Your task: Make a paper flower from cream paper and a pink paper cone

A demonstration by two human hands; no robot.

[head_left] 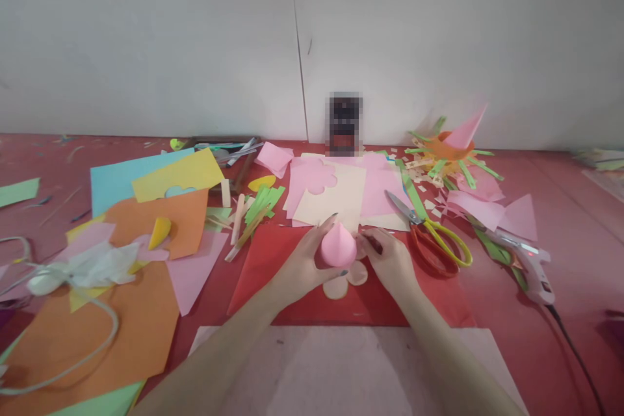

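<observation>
In the head view, the pink cone (338,247) is over the middle of the red sheet (266,253), its tip toward the camera. The left hand (306,259) has its fingers curled around the cone's sides. The right hand (392,259) is also over the red sheet, its fingers drawn together beside the cone, near the petals of a pale flower (335,288); whether they pinch a petal I cannot tell. Nor can I tell if cone and flower touch.

The cone looks like rolled paper: probably very light, springy and likely to dent under a hard squeeze. The wide, rounded part should be the safest hold, with light pressure; the tip would likely crumple. The flower seems thin and flat, best lifted by a petal's edge. Scissors (413,216) lie at the red sheet's right edge, and a glue gun (535,268) on the desk (585,221) beyond it.
</observation>
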